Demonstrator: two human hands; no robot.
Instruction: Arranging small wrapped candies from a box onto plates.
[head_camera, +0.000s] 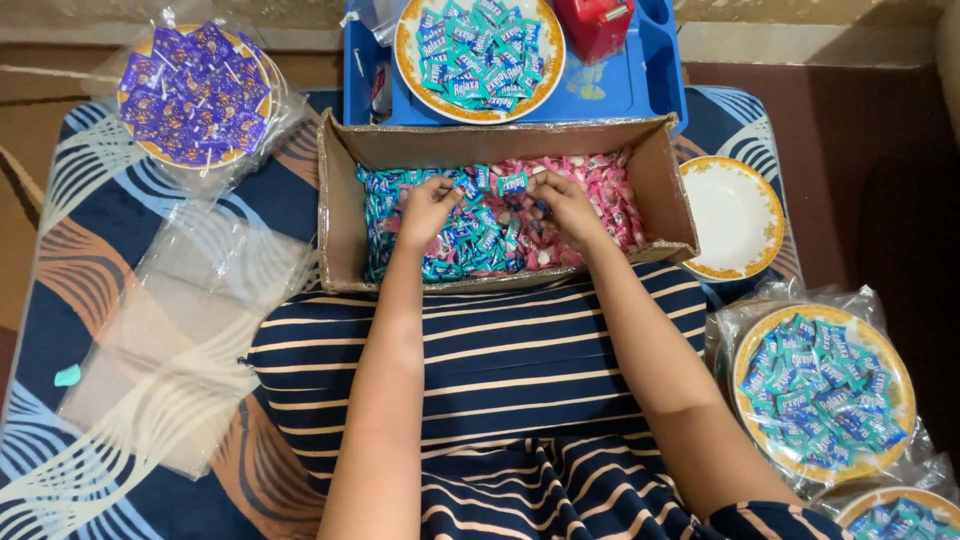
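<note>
Wrapped sweets in blue and pink wrappers (490, 235) fill an open brown cardboard box (345, 200), which rests at the near edge of a patterned blue, orange and white mattress, touching the person's lap in a navy dress with cream stripes (500, 380). Both hands are down in the box among the sweets. The left hand (428, 205) has its fingers curled onto the blue wrappers, and the right hand (565, 205) has its fingers bent over the spot where blue and pink meet; whether either is pinching a single sweet I cannot tell. One teal sweet (512, 183) lies between the two hands.

Behind the box sits a blue plastic tray (640, 85) carrying a gold-rimmed plate heaped with teal sweets (478, 50) and a red object (592, 25). At the far left corner a bagged plate of purple sweets (192, 95) stands. An empty white plate with gold rim (735, 215) lies just beside the box's right wall. Clear plastic bags (190, 330) spread along the left edge, and another bagged plate of teal sweets (822, 390) sits at the right edge.
</note>
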